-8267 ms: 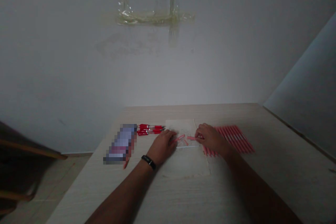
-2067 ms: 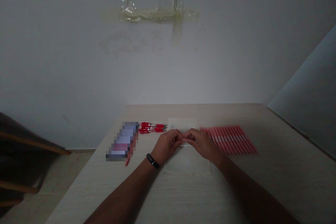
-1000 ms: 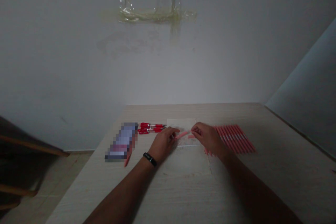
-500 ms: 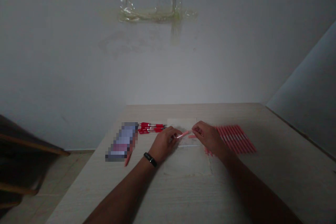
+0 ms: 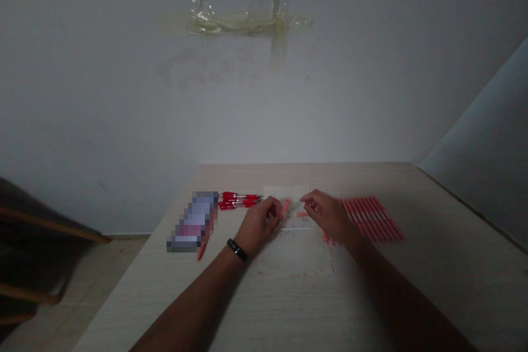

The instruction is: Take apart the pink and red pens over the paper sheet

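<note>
My left hand [image 5: 262, 217], with a black band on its wrist, pinches a short pink pen barrel [image 5: 285, 208] that tilts upward between thumb and fingers. Across a small gap, my right hand [image 5: 325, 212] hovers with its index finger stretched out and its thumb a little apart; I see nothing held there. Below its fingertips a second short pink piece [image 5: 302, 214] lies on a pale sheet [image 5: 295, 256]. Close to that, a thin white rod-like item [image 5: 297, 229] rests on the same sheet. My right hand partly hides some pink pieces [image 5: 330, 238] beneath it.
Several pink pens [image 5: 371, 219] lie side by side at the right. Several red pen parts with clips [image 5: 239, 201] are at the left. A blurred-out phone-like object [image 5: 192, 223] partly covers a pink pen [image 5: 202, 250]. The table [image 5: 280, 319] meets a wall behind.
My right fingers have parted from the end of the pen barrel. In my left hand, the barrel has turned from nearly level to steeper, its top end upward.
</note>
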Motion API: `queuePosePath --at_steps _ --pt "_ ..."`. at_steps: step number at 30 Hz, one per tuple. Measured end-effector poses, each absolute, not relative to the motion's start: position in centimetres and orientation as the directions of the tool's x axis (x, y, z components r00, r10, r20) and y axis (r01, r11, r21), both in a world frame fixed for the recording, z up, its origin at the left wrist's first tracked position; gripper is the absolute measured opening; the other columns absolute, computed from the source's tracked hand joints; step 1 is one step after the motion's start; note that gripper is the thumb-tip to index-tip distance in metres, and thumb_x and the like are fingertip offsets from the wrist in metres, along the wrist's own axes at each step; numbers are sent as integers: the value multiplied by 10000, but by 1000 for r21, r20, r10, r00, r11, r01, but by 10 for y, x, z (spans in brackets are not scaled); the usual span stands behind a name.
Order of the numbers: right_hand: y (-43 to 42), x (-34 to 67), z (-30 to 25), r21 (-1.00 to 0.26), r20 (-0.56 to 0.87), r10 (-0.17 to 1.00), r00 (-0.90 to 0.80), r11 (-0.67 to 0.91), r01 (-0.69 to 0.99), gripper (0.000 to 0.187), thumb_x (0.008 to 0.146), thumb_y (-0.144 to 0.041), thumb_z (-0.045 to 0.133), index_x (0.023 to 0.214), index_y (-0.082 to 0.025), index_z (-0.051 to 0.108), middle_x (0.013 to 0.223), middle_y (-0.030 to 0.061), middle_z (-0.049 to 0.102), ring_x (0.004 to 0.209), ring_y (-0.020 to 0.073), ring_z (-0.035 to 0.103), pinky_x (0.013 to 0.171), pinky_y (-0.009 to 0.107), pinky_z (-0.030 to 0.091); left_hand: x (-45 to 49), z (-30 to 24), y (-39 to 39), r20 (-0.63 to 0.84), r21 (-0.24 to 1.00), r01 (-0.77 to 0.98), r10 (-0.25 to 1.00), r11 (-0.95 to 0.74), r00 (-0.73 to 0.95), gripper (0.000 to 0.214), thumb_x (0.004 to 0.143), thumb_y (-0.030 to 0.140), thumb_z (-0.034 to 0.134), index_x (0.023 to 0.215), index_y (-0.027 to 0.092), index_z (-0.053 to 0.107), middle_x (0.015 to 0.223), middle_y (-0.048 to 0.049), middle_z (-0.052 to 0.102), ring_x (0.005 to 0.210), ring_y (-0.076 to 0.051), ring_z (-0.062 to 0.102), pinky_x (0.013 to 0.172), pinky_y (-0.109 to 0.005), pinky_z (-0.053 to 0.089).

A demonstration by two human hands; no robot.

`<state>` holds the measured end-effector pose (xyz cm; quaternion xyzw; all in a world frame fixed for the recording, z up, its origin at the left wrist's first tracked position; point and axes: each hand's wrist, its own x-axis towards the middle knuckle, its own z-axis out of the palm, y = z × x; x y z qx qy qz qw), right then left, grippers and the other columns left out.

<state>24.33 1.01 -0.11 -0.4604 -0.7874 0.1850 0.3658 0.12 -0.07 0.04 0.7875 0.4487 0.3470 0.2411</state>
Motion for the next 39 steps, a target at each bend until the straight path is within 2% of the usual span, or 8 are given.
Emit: queuePosePath --at_steps 4,8,13,21,28,34,36,39 --pt "12 249 -6 -595 305 887 -345 461 659 103 896 -181 568 910 -208 667 860 24 653 652 124 636 554 217 463 1 -4 1 323 747 493 892 -446 317 106 837 160 626 925 183 572 844 -11 644 748 -139 582 682 -246 437" --pt "11 253 -6 -554 141 914 -380 391 735 133 922 -254 586 831 -183 652 802 14 629 406 40 480 396 184 321 0 -9 4 311 753 489 893 -441 325 116 848 170 599 964 176 598 861 -23 660 751 -141 590 674 -242 435" --pt "8 254 -6 -564 -24 937 -349 275 779 143 944 -295 570 900 -177 638 732 -3 619 340 36 467 352 177 284 -2 -12 6 246 672 620 912 -404 327 137 856 209 607 968 177 680 823 -31 681 723 -156 588 644 -251 406" --pt "11 254 -10 -520 -102 927 -360 259 814 192 960 -315 541 893 -161 633 842 17 637 350 18 482 345 163 294 -5 -13 5 163 580 714 915 -392 369 130 877 266 621 937 176 693 815 -37 670 698 -158 571 608 -255 379" --pt "8 250 -1 -490 83 900 -428 411 769 125 939 -223 564 843 -158 609 853 20 616 480 38 499 480 178 363 5 -9 -1 328 490 693 848 -529 416 129 912 249 597 989 204 690 1013 -87 639 936 -214 593 799 -316 476" --pt "4 247 1 -601 149 901 -406 409 687 60 907 -196 534 854 -189 559 685 -38 554 411 50 437 417 171 297 15 -16 -7 260 454 633 773 -627 579 200 815 128 680 992 221 678 1165 -99 656 1142 -271 584 967 -404 471" --pt "4 246 0 -619 154 899 -410 411 669 64 909 -208 532 856 -192 565 678 -39 552 409 53 439 412 171 299 17 -19 -7 256 471 621 771 -626 583 208 813 114 678 992 221 678 1130 -97 672 1196 -275 573 991 -403 469" --pt "5 246 1 -614 199 884 -423 449 650 65 890 -163 528 902 -194 585 754 -17 588 492 74 504 470 182 364 17 -22 -6 253 481 618 774 -622 581 239 814 61 630 989 216 680 1019 -76 695 1109 -246 625 984 -385 480"
